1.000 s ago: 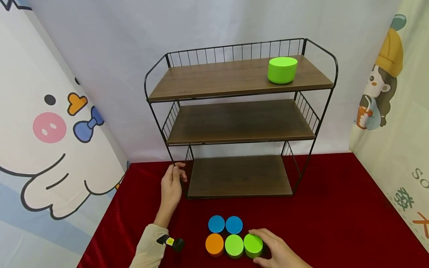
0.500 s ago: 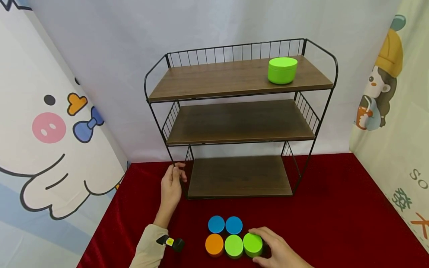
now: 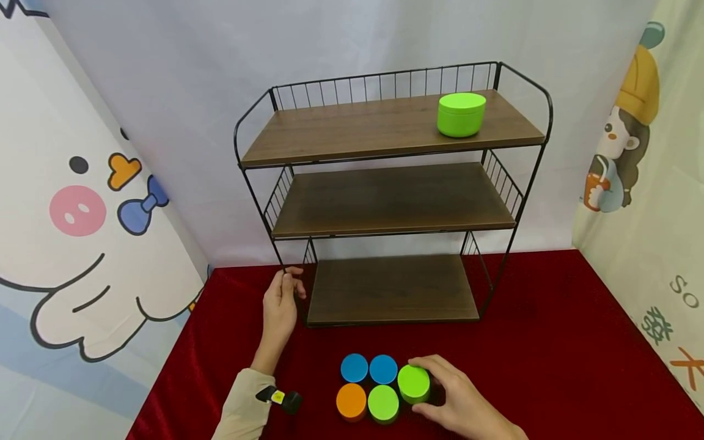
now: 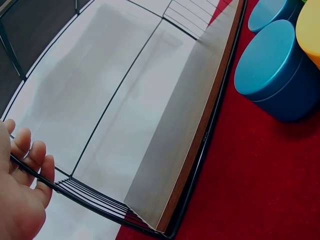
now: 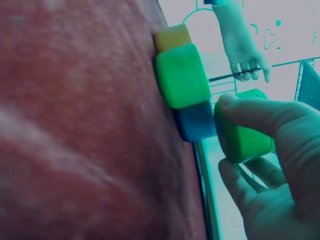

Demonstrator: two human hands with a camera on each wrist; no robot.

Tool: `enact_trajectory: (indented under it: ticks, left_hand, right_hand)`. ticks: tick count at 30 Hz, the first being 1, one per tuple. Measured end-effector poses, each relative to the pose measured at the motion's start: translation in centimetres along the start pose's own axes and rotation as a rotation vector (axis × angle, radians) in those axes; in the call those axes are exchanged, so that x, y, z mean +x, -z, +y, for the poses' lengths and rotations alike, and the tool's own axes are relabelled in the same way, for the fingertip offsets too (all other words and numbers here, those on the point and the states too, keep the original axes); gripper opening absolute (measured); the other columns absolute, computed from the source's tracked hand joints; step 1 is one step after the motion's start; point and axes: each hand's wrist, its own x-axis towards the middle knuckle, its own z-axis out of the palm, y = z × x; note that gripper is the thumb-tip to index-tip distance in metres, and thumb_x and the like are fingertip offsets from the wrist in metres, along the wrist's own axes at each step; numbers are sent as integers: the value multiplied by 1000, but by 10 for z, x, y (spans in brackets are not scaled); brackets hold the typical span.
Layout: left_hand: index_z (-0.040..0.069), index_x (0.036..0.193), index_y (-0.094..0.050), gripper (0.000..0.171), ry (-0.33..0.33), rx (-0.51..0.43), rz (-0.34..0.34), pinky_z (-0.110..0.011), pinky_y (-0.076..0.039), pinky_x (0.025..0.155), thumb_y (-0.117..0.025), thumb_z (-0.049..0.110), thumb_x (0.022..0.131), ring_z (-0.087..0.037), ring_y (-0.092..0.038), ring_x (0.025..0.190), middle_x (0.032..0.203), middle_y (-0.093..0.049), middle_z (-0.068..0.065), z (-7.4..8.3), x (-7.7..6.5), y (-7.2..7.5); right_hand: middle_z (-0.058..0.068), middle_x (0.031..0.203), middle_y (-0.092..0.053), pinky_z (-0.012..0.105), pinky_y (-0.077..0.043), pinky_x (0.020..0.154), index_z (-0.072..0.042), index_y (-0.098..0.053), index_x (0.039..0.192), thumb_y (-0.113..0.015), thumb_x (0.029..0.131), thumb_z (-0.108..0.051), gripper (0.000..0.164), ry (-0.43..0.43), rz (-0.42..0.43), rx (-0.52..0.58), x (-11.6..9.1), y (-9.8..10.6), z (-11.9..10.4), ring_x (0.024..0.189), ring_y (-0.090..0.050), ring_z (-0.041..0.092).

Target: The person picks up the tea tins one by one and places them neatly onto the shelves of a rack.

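My right hand (image 3: 464,400) pinches a round green lidded tin (image 3: 414,384) between thumb and fingers. In the right wrist view this tin is raised off the red cloth. Beside it on the cloth stand a second green tin (image 3: 383,403), an orange tin (image 3: 351,401) and two blue tins, one left (image 3: 354,368) and one right (image 3: 383,369). With curled fingers, my left hand (image 3: 282,305) grips the black front post of a three-tier rack (image 3: 393,287) on its left side; the left wrist view shows the fingers (image 4: 47,172) wrapped round the wire.
Another green tin (image 3: 461,115) stands on the right part of the rack's top shelf (image 3: 357,129). Black wire rails (image 3: 385,82) edge the rack's back and sides. Printed curtains (image 3: 110,244) hang left and right, and red cloth (image 3: 550,342) covers the table.
The right hand has moved the green tin up and slightly away from me, out of line with the second green tin. My left hand stays on the post.
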Motion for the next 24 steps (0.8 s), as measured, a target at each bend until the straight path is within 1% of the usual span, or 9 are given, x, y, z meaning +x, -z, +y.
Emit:
enact_trajectory:
  ticks: [1,3,6,8,10,14,17,21,24]
  left_hand:
    - [-10,114,-63,30,2,2,-1,-31,-54,69,-36,4,112,-47,-59,74,78,-58,-31,0,0,0]
    - [-7,114,-64,31,4,16,5,-32,-55,69,-36,5,112,-43,-60,73,78,-59,-28,-10,1,-1]
    - [-7,115,-64,31,15,34,13,-43,-56,70,-35,5,112,-43,-61,73,78,-59,-27,-25,4,-2]
    - [-7,116,-63,32,17,46,16,-45,-56,70,-34,5,112,-42,-61,73,77,-60,-27,-38,6,-3]
    - [-10,117,-62,32,20,45,11,-47,-56,70,-34,4,112,-45,-60,73,77,-59,-28,-39,7,-2]
    - [-5,116,-64,31,14,39,10,-43,-56,68,-36,6,112,-37,-61,70,76,-60,-24,-42,8,-1]
    - [-1,115,-65,31,11,9,4,-34,-55,65,-37,9,112,-25,-59,69,76,-60,-20,-43,7,-1]
    - [-2,116,-63,32,1,-44,-12,-22,-52,63,-36,14,113,-13,-57,68,76,-58,-16,-45,7,-1]
    - [-4,116,-62,34,0,-70,-14,-21,-51,63,-35,17,113,-11,-56,68,76,-57,-15,-46,7,-2]
  right_hand:
    - [-3,130,-61,23,-57,91,-9,-57,139,-88,84,-20,64,3,7,5,1,1,-1,110,-61,7]
    - [-2,130,-61,23,-58,88,-9,-57,139,-88,83,-18,65,8,20,16,4,4,-1,110,-61,7]
    - [-1,129,-62,23,-58,85,-10,-58,138,-90,81,-16,66,29,54,-5,8,7,-2,108,-61,7]
    - [-1,129,-62,24,-57,83,-10,-58,138,-90,81,-15,66,44,74,-20,9,8,-3,107,-61,7]
    - [-2,128,-63,24,-57,83,-9,-59,137,-91,78,-13,67,60,96,-41,11,9,-3,108,-62,7]
    - [-2,129,-63,24,-58,84,-12,-60,137,-93,75,-9,70,87,122,-68,16,10,-5,109,-63,8]
    - [-3,129,-63,24,-58,85,-17,-59,137,-94,73,-8,74,107,138,-91,20,11,-6,110,-63,10]
    - [-1,129,-63,26,-59,85,-18,-59,138,-95,72,-8,76,128,151,-110,25,13,-9,111,-63,12]
    - [0,129,-63,25,-59,86,-16,-59,138,-95,72,-7,75,145,152,-115,30,15,-12,111,-63,13]
